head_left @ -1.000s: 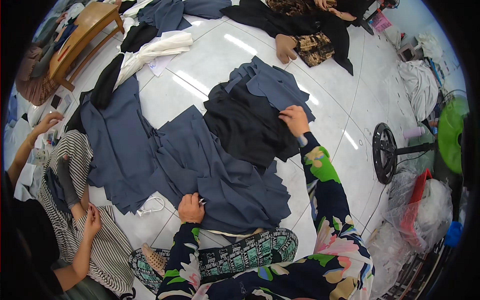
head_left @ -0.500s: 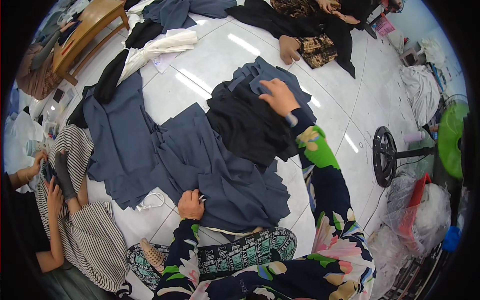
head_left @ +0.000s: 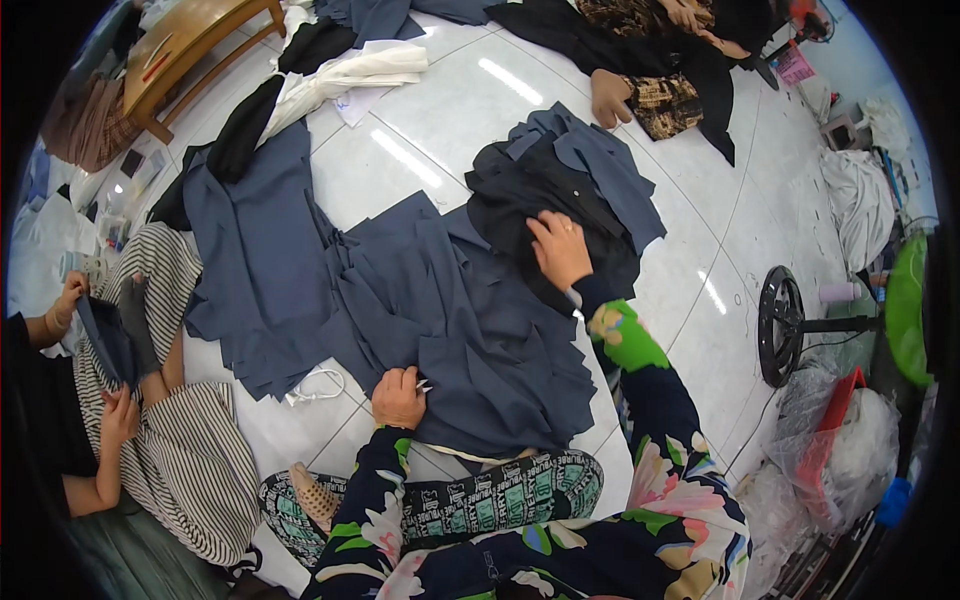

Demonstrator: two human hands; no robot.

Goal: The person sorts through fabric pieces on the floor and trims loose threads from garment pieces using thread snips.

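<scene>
My left hand (head_left: 399,398) is closed at the near edge of a heap of blue-grey fabric pieces (head_left: 450,320). Small pale pointed tips stick out beside its fingers; the rest of that tool is hidden in the hand. Over a black garment piece (head_left: 510,210) to the right of the heap, my right hand (head_left: 562,250) is open, fingers slightly bent and touching the black cloth. More blue-grey pieces (head_left: 600,160) lie beyond and partly under the black one. Another blue-grey stack (head_left: 255,240) is spread to the left.
At left a person in striped trousers (head_left: 200,470) handles a dark cloth (head_left: 107,335). Another person's hands (head_left: 690,20) show at the far right. A wooden table (head_left: 190,65) stands far left. On the right are a black round base (head_left: 780,325) and a red basket (head_left: 830,430) in clear plastic.
My right hand has come nearer, from the far blue-grey pieces onto the black cloth. My left hand stays at the heap's near edge. The person at left has raised and spread the dark cloth.
</scene>
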